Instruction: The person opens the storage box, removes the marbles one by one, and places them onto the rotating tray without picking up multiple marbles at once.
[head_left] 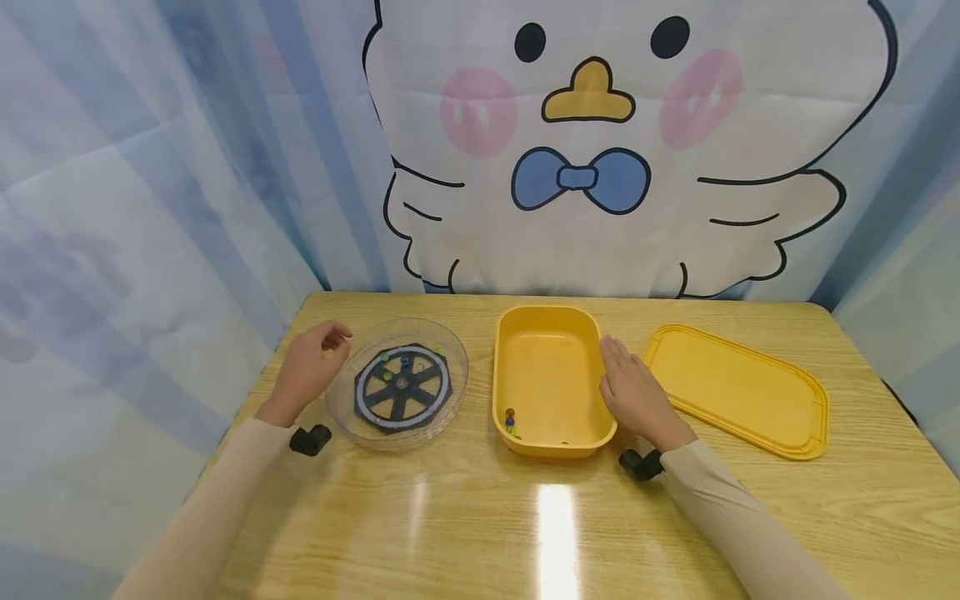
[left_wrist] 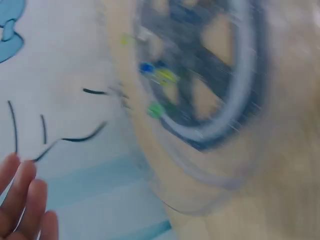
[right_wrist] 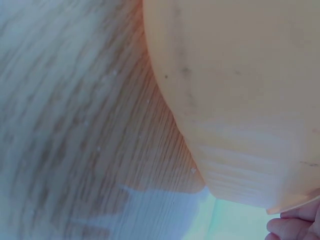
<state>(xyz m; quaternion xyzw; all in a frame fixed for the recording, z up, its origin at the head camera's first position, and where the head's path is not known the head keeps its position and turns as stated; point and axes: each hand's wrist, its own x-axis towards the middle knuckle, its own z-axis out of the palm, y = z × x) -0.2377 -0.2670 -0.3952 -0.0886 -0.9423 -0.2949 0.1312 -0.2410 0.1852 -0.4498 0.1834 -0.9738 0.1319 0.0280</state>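
My left hand (head_left: 311,367) is beside the left rim of a clear round dish (head_left: 341,417), its fingers loosely bent with nothing in them. Inside or beneath the dish shows a black spoked, wheel-like piece (head_left: 402,383) with a pale ring. Several small coloured marbles lie over it, among them a blue marble (head_left: 407,362) and a green marble (left_wrist: 155,110). With straight fingers, my right hand (head_left: 641,396) touches the right side of a yellow plastic tub (head_left: 551,375). Several marbles (head_left: 510,421) sit in the tub's near left corner.
A flat yellow lid (head_left: 738,392) lies on the wooden table (head_left: 450,517), right of the tub. Behind the table hangs a curtain (head_left: 585,250) printed with a cartoon bird. Black wrist cameras (head_left: 311,440) are strapped at both cuffs.
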